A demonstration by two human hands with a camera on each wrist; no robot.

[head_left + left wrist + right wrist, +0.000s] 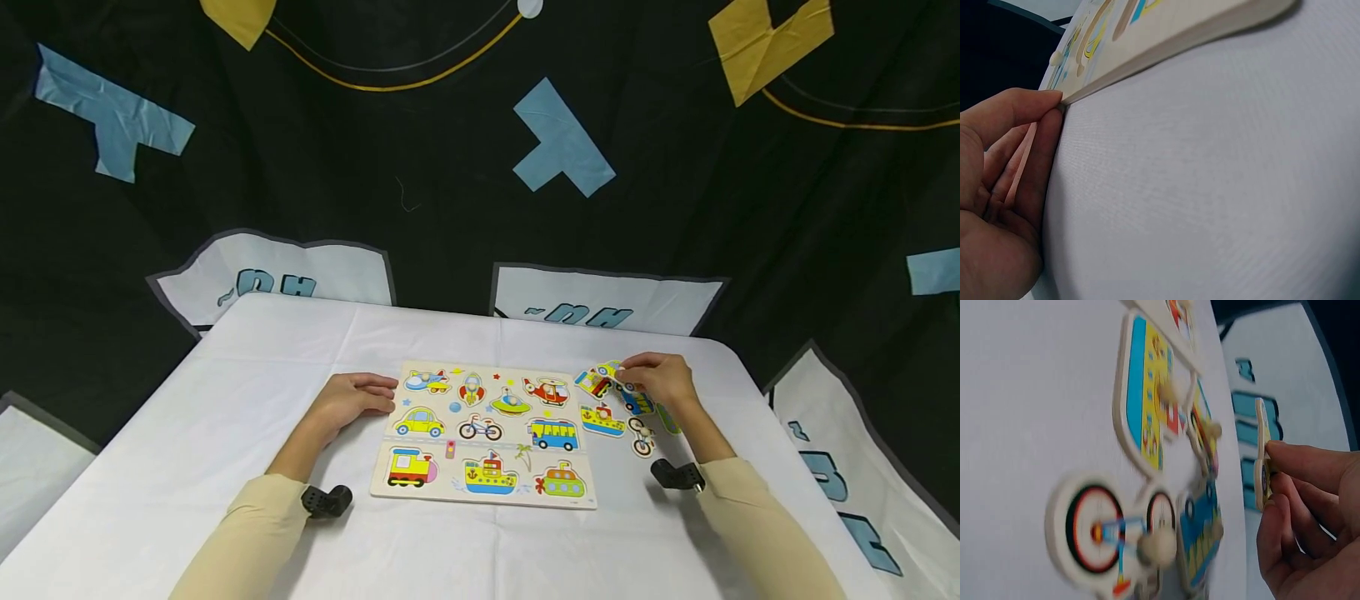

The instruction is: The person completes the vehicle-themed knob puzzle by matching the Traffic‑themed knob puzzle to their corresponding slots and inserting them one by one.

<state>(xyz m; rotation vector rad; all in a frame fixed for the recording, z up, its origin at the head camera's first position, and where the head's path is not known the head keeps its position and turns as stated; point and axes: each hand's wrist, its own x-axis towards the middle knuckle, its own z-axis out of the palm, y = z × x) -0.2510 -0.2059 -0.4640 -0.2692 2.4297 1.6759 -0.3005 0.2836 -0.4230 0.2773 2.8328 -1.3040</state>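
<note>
A wooden puzzle board (491,492) with vehicle pictures lies on the table. Against its left edge rests my left hand (352,404), fingertips touching the rim; the left wrist view shows these fingers (1038,103) right at the board's edge. Over the loose pieces to the right, my right hand (663,379) pinches a yellow car puzzle piece (607,368) between thumb and fingers. This car piece (1262,453) appears nearly edge-on in the right wrist view. Below lie a train piece (591,385), a bus piece (639,405), a boat piece (602,421) and a bicycle piece (642,440).
A green piece (667,419) lies partly hidden by the right hand. Wooden knobs stand up from the loose pieces, such as the bicycle's knob (1159,547). White cloth covers the table (300,333). Behind it hangs a black backdrop (450,167) with taped shapes.
</note>
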